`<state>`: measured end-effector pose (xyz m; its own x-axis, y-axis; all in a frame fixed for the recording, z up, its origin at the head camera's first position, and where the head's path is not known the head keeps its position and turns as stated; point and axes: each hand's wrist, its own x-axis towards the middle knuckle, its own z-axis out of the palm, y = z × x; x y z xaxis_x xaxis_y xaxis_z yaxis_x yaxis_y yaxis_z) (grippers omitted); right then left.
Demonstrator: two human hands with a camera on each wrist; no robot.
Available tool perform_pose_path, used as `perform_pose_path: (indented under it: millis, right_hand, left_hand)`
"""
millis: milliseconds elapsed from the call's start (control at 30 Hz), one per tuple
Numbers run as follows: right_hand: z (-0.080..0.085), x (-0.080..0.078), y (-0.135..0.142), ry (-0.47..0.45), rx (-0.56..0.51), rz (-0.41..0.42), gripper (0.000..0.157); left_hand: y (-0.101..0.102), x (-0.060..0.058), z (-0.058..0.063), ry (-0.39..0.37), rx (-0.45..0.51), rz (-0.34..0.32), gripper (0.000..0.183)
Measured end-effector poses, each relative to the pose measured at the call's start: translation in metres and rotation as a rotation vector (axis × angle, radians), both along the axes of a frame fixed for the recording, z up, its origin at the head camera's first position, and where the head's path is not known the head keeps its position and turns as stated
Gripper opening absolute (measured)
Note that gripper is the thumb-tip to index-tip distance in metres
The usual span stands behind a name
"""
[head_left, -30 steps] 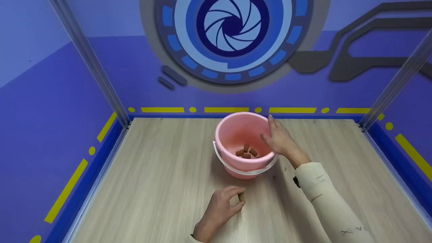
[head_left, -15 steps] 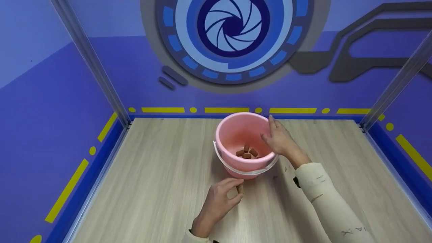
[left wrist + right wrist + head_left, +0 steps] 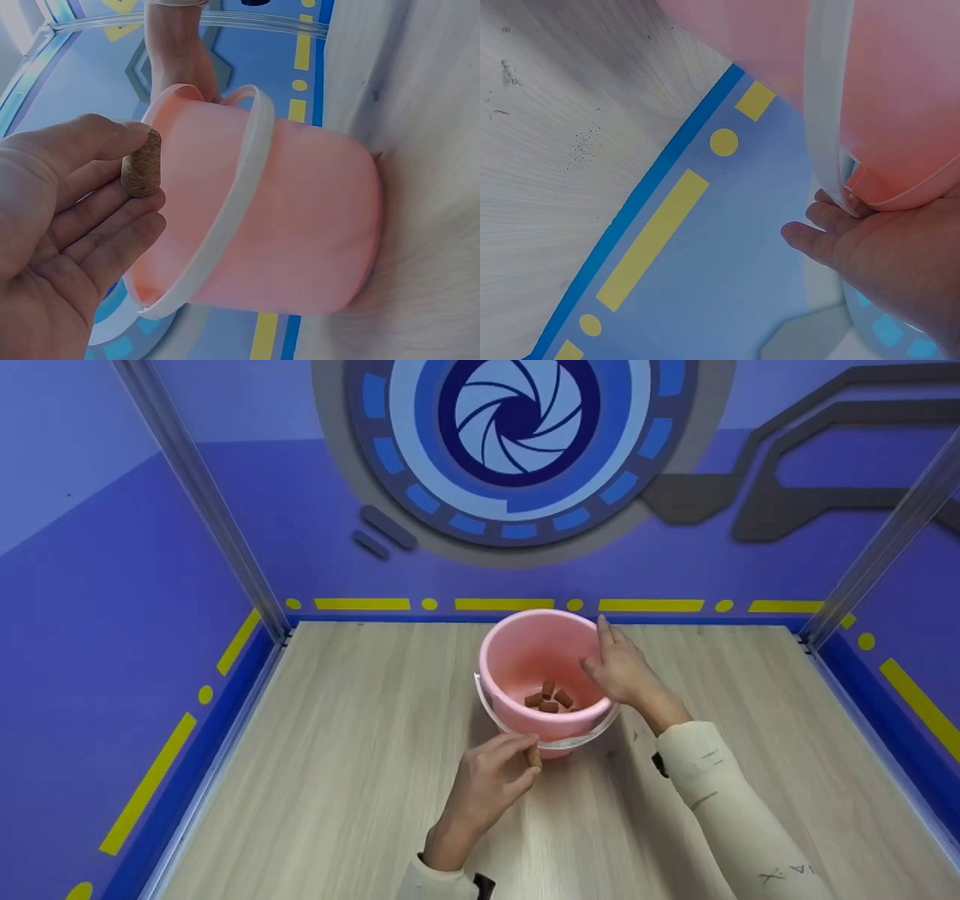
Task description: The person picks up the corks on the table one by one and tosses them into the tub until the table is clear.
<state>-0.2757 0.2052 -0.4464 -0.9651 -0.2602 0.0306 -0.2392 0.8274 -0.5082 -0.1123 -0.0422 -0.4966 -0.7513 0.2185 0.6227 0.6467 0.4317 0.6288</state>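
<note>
Between thumb and fingertips, my left hand (image 3: 484, 787) pinches a cork (image 3: 142, 166), brown and speckled. It is held just in front of the pink bucket (image 3: 525, 641), below the rim, and overlaps the bucket's white handle (image 3: 577, 743) in the head view. Several brown corks (image 3: 548, 706) lie on the bucket's bottom. My right hand (image 3: 624, 675) holds the bucket's right rim, thumb over the inside and fingers outside. In the right wrist view those fingers (image 3: 810, 241) show beside the handle's joint. The bucket stands upright with its handle hanging down at the front.
A light wood-grain table (image 3: 360, 720) carries the bucket near its back edge. Blue printed panels (image 3: 420, 577) with yellow dashes enclose the back and both sides, joined by metal corner posts (image 3: 202, 495).
My left hand has moved forward with the cork, from the table in front up to the bucket's front side. The right hand and the bucket have stayed put.
</note>
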Motion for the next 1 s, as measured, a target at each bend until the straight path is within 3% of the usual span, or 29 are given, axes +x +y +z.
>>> perform_pose_path:
  millis: [233,733,1000]
  right_hand:
    - [0.0,0.0,0.0,0.008,-0.01,0.007,0.084]
    - [-0.001,0.001,0.001,-0.008,-0.002,0.002,0.086]
    - [-0.001,0.0,-0.002,-0.002,-0.006,-0.005,0.085]
  left_hand:
    - [0.0,-0.007,0.012,0.021,0.024,-0.006,0.041]
    - [0.003,-0.034,0.037,0.183,0.034,-0.007,0.042]
    - [0.005,-0.048,0.039,0.169,0.037,-0.012,0.041]
